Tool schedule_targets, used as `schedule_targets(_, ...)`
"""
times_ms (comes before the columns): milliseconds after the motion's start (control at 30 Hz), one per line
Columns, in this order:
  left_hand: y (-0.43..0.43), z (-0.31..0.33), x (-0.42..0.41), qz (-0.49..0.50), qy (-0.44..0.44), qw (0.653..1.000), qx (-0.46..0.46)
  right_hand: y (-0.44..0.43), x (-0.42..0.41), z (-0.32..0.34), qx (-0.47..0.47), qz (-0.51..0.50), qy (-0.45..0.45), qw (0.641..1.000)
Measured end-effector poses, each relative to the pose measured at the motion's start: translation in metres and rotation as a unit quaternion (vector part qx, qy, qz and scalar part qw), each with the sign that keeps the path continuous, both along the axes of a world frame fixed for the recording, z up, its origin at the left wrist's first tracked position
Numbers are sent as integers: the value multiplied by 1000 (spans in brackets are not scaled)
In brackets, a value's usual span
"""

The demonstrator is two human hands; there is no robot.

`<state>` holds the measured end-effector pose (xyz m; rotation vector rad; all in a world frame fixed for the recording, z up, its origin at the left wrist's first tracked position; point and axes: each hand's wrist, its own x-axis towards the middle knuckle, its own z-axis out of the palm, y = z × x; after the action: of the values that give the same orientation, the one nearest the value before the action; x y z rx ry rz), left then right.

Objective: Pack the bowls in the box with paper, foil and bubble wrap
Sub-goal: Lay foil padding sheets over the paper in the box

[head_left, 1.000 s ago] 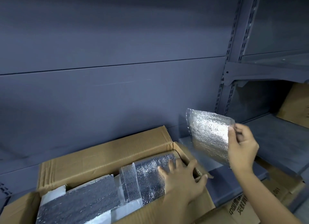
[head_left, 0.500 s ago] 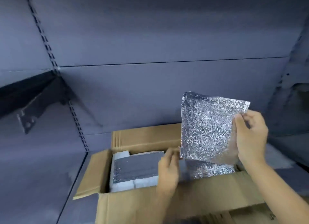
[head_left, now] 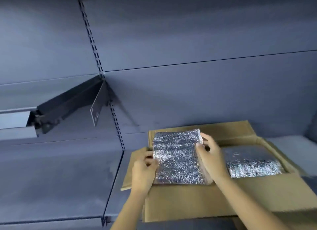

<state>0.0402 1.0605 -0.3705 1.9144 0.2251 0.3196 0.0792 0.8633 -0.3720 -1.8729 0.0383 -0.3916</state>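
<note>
An open brown cardboard box [head_left: 197, 200] stands on a grey shelf at the lower right. Over its left half I hold a silver foil sheet [head_left: 176, 157] between both hands. My left hand [head_left: 145, 168] pinches the sheet's left edge; my right hand [head_left: 211, 159] grips its right edge. A second foil-covered pad [head_left: 252, 162] lies inside the box on the right. No bowls are visible.
The grey shelf board [head_left: 60, 178] stretches to the left of the box. A dark metal shelf bracket [head_left: 72, 104] juts from the slotted upright [head_left: 96, 58] on the back wall, above and left of the box. The box's flaps stand open.
The foil sheet has come down from mid-air to just over the box's left half. My left hand left the box contents and took the sheet's left edge. The view swung left.
</note>
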Motion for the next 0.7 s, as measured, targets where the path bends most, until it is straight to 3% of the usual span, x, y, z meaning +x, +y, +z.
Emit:
schedule_targets(200,4,-9,5,60,-47,995,61,9,-1,-4,-55,123,58,989)
schedule_targets(333,4,-25,2,80,-25,989,125,11,1,-16,-205,129,47,969)
schedule_targets(433,-3,-35,-6,110,7,965,239,16,-1,-21,-308,99,34,946)
schedule_targets(567,-1,-31,-9,99,19,938,330,16,1,-24,-359,95,46,927)
schedule_targets(700,0,-21,-1,0,29,869,493,16,1,-24,-402,92,36,910)
